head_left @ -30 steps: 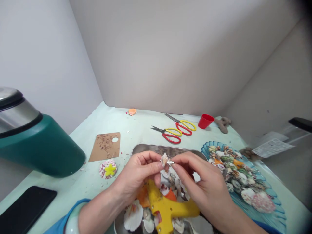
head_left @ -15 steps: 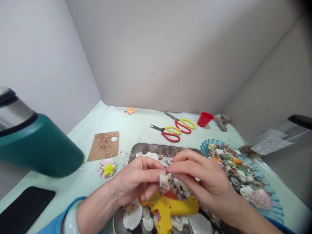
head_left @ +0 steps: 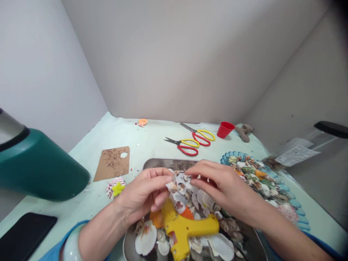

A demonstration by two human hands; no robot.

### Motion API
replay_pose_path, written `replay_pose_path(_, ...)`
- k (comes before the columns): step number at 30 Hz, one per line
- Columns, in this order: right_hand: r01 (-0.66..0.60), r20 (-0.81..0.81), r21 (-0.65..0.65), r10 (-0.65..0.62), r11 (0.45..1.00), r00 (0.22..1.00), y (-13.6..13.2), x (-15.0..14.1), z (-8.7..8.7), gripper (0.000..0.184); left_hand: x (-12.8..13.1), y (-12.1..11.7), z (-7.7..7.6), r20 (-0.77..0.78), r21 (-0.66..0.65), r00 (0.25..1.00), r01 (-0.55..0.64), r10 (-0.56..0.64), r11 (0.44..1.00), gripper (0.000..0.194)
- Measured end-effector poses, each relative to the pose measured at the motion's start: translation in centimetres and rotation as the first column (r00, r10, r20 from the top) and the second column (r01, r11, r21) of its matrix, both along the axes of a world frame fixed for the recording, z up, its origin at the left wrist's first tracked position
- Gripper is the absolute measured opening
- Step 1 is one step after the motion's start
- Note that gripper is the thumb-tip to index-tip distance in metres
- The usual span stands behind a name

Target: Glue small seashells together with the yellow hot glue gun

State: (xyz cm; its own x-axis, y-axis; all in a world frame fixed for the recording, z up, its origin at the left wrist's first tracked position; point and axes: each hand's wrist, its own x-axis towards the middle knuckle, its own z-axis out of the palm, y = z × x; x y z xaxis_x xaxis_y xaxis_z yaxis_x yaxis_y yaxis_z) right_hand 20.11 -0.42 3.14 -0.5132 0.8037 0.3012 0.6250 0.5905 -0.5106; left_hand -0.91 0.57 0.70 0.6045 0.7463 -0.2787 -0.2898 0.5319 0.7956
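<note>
My left hand [head_left: 143,194] pinches a small pale shell [head_left: 172,186] between thumb and fingers, above a metal tray [head_left: 156,164] heaped with shells. My right hand [head_left: 221,186] hovers over the tray just right of it, fingers curled with the tips drawn together near a small shell [head_left: 187,177]; whether it grips that shell is unclear. A yellow glue gun [head_left: 185,229] lies across the shells in the tray, right below both hands.
A blue scalloped plate [head_left: 299,212] of coloured shells lies at right. Two red-and-yellow scissors [head_left: 190,146] and a red cup [head_left: 225,129] are behind the tray. A brown card [head_left: 111,163], a decorated shell [head_left: 115,187], a green appliance [head_left: 40,170] and a black phone [head_left: 24,235] are at left.
The hands were joined on one shell; they have drawn slightly apart and lowered toward the tray, the left keeping a shell. The view has shifted a little.
</note>
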Motion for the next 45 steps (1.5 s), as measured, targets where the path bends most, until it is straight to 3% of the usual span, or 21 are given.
replay_pose_path(3, -0.024, 0.249, -0.034, 0.032, 0.999, 0.968, 1.1, -0.2, -1.1, 0.017, 0.1, 0.2, -0.1, -0.004, -0.017, 0.996, -0.092, 0.092, 0.996, 0.011)
replay_pose_path(5, -0.050, 0.334, -0.033, 0.058, 0.998, 0.941, 1.7, -0.6, -2.0, 0.020, 0.2, 0.3, -0.1, -0.011, -0.038, 0.993, -0.117, 0.117, 0.992, 0.010)
replay_pose_path(10, -0.071, 0.409, -0.018, 0.072, 0.997, 0.910, 2.5, -1.6, -3.8, 0.017, 0.2, 0.3, -0.4, 0.005, -0.061, 0.992, -0.128, 0.128, 0.990, 0.009)
replay_pose_path(14, -0.068, 0.397, -0.023, 0.072, 0.997, 0.915, 2.5, -1.3, -3.9, 0.013, 0.2, 0.3, -0.6, 0.011, -0.048, 0.993, -0.120, 0.120, 0.992, 0.013)
replay_pose_path(20, -0.014, 0.211, -0.082, 0.031, 0.997, 0.977, 1.4, -0.4, 0.0, 0.011, 0.4, 0.2, -0.4, 0.017, -0.036, 0.993, -0.113, 0.114, 0.993, 0.011)
replay_pose_path(24, -0.039, -0.162, -0.288, -0.008, 0.957, 0.987, 0.3, -0.7, 2.0, 0.010, 0.4, 0.1, -0.5, 0.020, -0.035, 0.994, -0.110, 0.110, 0.993, 0.008)
replay_pose_path(26, -0.073, -0.326, -0.403, -0.068, 0.912, 0.943, 0.0, -1.0, 2.0, 0.011, 0.3, 0.1, -0.7, 0.016, -0.026, 0.994, -0.107, 0.107, 0.994, 0.008)
replay_pose_path(29, -0.158, -0.481, -0.579, -0.178, 0.800, 0.858, 0.0, -1.1, 1.5, 0.010, 0.3, 0.2, -1.0, 0.002, -0.010, 0.995, -0.104, 0.104, 0.995, 0.009)
replay_pose_path(31, -0.208, -0.504, -0.661, -0.221, 0.721, 0.835, 0.1, -1.0, 1.3, 0.008, 0.4, 0.2, -1.1, -0.015, -0.002, 0.994, -0.105, 0.105, 0.995, 0.009)
replay_pose_path(33, -0.221, -0.492, -0.691, -0.223, 0.688, 0.842, 0.2, -0.9, 1.3, 0.009, 0.4, 0.2, -1.0, -0.037, 0.005, 0.994, -0.101, 0.101, 0.995, 0.009)
replay_pose_path(38, -0.112, -0.427, -0.563, -0.172, 0.819, 0.888, 0.0, -0.9, 1.0, 0.011, 0.6, 0.1, -0.8, -0.070, 0.025, 0.994, -0.084, 0.086, 0.996, 0.009)
replay_pose_path(42, -0.047, -0.402, -0.522, -0.197, 0.852, 0.894, -0.3, -1.1, 0.4, 0.011, 0.7, 0.1, -0.7, -0.078, 0.016, 0.993, -0.091, 0.092, 0.996, 0.006)
replay_pose_path(45, 0.029, -0.346, -0.401, -0.181, 0.915, 0.921, -0.5, -1.4, 0.3, 0.005, 0.8, 0.0, -0.6, -0.085, 0.013, 0.992, -0.087, 0.088, 0.996, 0.008)
